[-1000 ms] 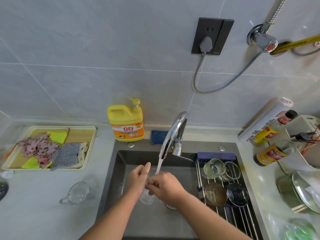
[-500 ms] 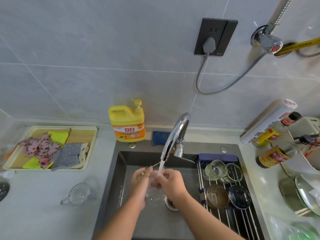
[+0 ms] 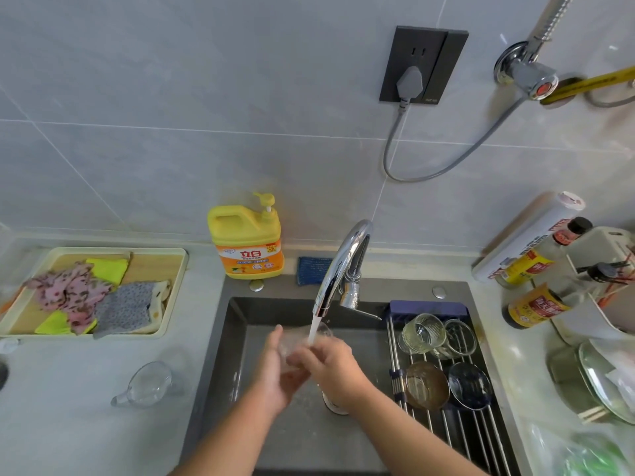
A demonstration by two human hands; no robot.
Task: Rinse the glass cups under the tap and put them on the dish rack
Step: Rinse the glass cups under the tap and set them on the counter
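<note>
Head view: glass cup [image 3: 304,340] gripped between both hands over the sink [image 3: 237,338], rim up against the stream [image 3: 313,329] from the tap [image 3: 343,262]. Left hand [image 3: 275,372] cradling the far-left wall, fingers curled under it. Right hand [image 3: 335,367] clasping the near side, fingers bent over the glass.

Likely light, rigid, breakable, and slick while wet. Best taken round the wall with fingers and thumb opposed, not by the rim alone, and kept low over the basin.

Against half a second ago: seemingly raised nearer the spout, rim now meeting the water, hands placed much as before.

To the right, dish rack [image 3: 429,419] already bearing glassware [image 3: 424,333]. On the desk [image 3: 86,424] at left, another handled cup [image 3: 147,383].
</note>
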